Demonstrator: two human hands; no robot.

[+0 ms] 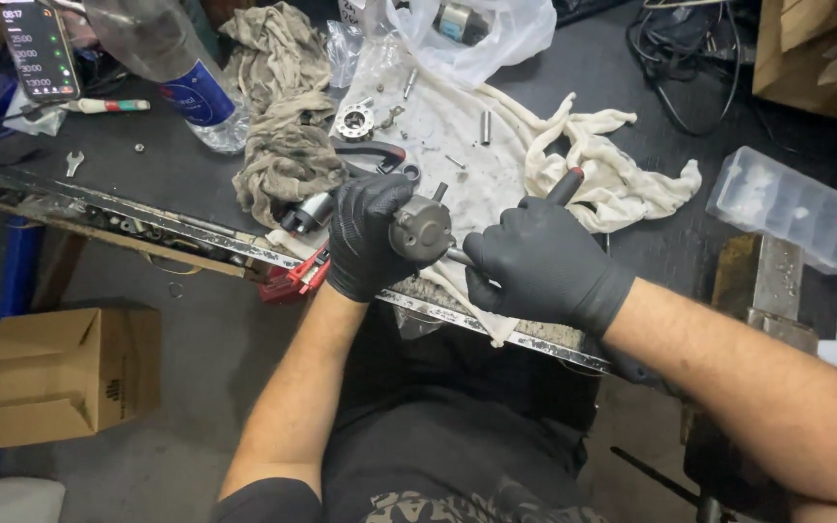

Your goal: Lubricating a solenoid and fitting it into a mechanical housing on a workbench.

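Head view: left hand (365, 237) clamps round metal housing (422, 228) over workbench edge (496, 334); right hand (540, 266) grips screwdriver (566, 184); a slip could drop it.

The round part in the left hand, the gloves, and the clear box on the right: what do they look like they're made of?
Round part: dull grey metal, probably cast, judging by its matte, slightly greasy surface. Gloves on the left hand and right hand: thin black rubbery material, likely nitrile, with a faint sheen. Clear box: translucent plastic, with inner dividers showing through.
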